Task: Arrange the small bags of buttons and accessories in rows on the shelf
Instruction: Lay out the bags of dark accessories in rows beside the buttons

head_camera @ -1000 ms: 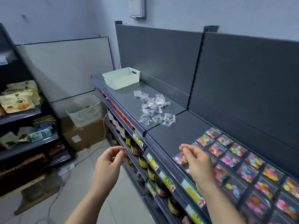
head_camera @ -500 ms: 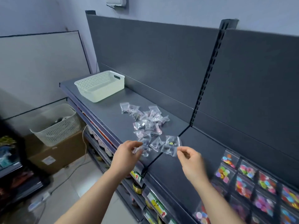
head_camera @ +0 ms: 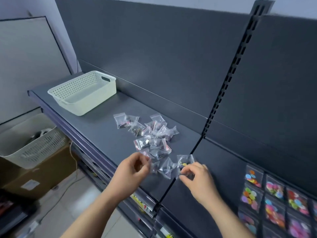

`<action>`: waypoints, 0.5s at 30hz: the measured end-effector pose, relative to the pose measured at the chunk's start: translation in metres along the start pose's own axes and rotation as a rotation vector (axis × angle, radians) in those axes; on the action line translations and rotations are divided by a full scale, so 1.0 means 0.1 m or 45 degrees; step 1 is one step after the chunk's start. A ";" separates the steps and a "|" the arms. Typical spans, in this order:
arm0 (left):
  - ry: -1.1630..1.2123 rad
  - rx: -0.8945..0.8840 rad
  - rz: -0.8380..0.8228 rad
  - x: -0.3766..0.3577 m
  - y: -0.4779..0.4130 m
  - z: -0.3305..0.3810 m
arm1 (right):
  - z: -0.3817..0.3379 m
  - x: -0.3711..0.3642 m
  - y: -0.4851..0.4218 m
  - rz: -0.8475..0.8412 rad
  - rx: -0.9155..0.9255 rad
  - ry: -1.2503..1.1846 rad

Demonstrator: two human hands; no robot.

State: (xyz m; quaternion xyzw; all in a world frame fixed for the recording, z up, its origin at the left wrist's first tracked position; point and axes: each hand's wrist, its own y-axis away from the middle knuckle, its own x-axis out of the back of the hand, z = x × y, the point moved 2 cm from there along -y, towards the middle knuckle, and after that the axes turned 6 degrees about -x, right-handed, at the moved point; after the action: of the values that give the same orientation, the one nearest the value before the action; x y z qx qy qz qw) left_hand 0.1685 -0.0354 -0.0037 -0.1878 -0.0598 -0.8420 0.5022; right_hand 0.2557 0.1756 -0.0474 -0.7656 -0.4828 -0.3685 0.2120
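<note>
Left hand (head_camera: 132, 171) is pinching an edge bag (head_camera: 145, 154) of the pile (head_camera: 152, 134); right hand (head_camera: 197, 178) is pinching a clear bag (head_camera: 186, 161) on the shelf (head_camera: 106, 127).

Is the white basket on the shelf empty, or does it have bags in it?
Empty: the white basket shows a bare floor, with nothing inside it.

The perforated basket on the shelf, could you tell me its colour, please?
The basket is cream-white, seen best in the head view.
</note>
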 end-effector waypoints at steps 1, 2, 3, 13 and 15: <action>0.029 0.025 0.007 0.01 -0.05 -0.01 | 0.00 0.02 0.02 0.023 -0.015 -0.018; -0.002 0.037 -0.016 0.00 -0.11 -0.04 | 0.00 0.04 0.04 0.051 -0.031 -0.060; -0.089 0.045 -0.073 -0.02 -0.16 -0.06 | -0.01 0.08 0.06 0.081 -0.052 -0.126; -0.705 -0.154 -0.341 -0.08 -0.36 -0.29 | 0.02 0.21 -0.25 -0.134 -0.258 -0.014; -0.513 -0.120 -0.243 -0.02 -0.34 -0.29 | 0.02 0.15 -0.30 -0.148 -0.281 0.127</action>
State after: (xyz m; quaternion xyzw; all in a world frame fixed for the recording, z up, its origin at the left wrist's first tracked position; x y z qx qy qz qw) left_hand 0.1321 -0.0253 -0.0286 -0.3689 -0.1370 -0.8330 0.3889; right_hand 0.2338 0.1993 -0.0383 -0.7358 -0.4717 -0.4686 0.1285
